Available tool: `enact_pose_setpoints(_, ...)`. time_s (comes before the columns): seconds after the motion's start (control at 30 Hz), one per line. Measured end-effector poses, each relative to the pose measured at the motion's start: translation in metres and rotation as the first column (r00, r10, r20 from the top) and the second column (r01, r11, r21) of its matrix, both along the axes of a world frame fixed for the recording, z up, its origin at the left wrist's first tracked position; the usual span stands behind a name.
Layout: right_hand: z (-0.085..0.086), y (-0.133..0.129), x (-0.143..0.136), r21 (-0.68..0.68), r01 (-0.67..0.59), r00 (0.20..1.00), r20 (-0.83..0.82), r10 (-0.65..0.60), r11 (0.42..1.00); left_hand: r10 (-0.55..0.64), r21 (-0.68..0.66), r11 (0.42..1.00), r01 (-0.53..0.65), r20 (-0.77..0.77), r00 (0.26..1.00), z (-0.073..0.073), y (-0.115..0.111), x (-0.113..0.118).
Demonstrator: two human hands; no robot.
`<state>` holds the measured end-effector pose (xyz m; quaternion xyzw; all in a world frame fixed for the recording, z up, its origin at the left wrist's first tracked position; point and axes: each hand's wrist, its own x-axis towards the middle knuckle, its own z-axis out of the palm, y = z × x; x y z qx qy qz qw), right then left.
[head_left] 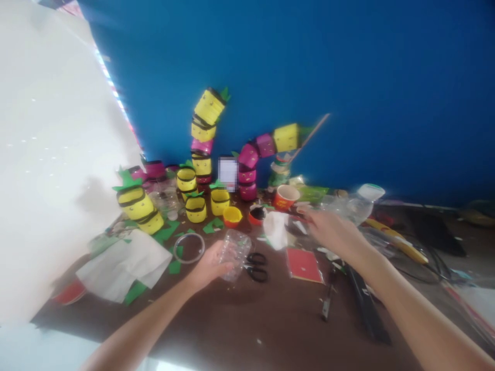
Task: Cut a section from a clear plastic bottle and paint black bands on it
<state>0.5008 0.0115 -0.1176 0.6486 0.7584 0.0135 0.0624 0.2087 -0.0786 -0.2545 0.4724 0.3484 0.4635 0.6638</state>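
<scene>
My left hand (212, 265) is wrapped round a clear ridged plastic piece (235, 253) above the brown table (232, 330). Black-handled scissors (257, 267) lie just right of that piece. Reaching forward over the table, my right hand (320, 226) is closed near the end of something reddish; blur hides what its fingers hold, if anything. Left of it sit a crumpled white cloth (277, 229) and a red and white paper cup (286, 197). Below it lies a red square packet (304, 265).
Yellow and magenta cup stacks (209, 108) stand along the blue wall. Green scraps, white sheets (126, 263) and a clear ring (189, 248) lie left. At right are a clear bottle (361, 205), a cutter (327, 301), a black bar (367, 306) and a yellow tool (398, 240).
</scene>
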Motion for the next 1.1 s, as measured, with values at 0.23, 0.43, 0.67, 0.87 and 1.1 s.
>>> enact_pose_setpoints(0.23,0.026,-0.038,0.019,0.352,0.049,0.999,-0.004,-0.051,0.935,0.001,-0.012,1.000,-0.002,-0.030,1.000,0.001,-0.001,0.001)
enact_pose_setpoints(0.43,0.023,-0.046,0.039,0.425,0.233,0.972,-0.103,-0.210,0.875,0.014,0.009,1.000,-0.013,-0.055,0.998,0.002,-0.001,0.002)
enact_pose_setpoints(0.67,0.032,-0.045,0.037,0.348,0.302,0.944,-0.237,-0.228,0.887,0.010,-0.003,1.000,-0.010,-0.054,0.998,0.003,-0.001,0.001)
enact_pose_setpoints(0.87,0.028,-0.047,0.050,0.212,0.394,0.864,-0.417,-0.281,0.894,0.006,0.006,1.000,-0.005,-0.048,0.999,0.003,-0.001,0.002)
enact_pose_setpoints(1.1,0.025,-0.042,0.036,0.284,0.343,0.882,-0.425,-0.203,0.895,0.000,-0.008,1.000,0.000,-0.023,1.000,0.000,-0.001,0.001)
